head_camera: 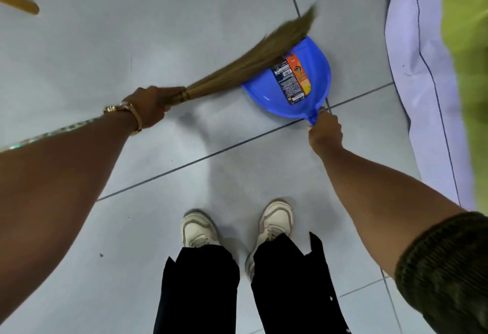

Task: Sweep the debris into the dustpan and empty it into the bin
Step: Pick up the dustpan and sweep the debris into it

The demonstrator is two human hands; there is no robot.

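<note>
A blue plastic dustpan with a black and orange label lies flat on the grey floor tiles ahead of me. My right hand grips its short handle at the near end. My left hand, with a gold watch on the wrist, is closed around the bound neck of a straw broom. The blurred bristles slant up to the right and cross the dustpan's open left edge. No debris can be made out on the floor or in the pan. No bin is in view.
My two white shoes stand on the tiles below the dustpan. A white sheet and a green cover hang down along the right side. A wooden leg pokes in at the top left.
</note>
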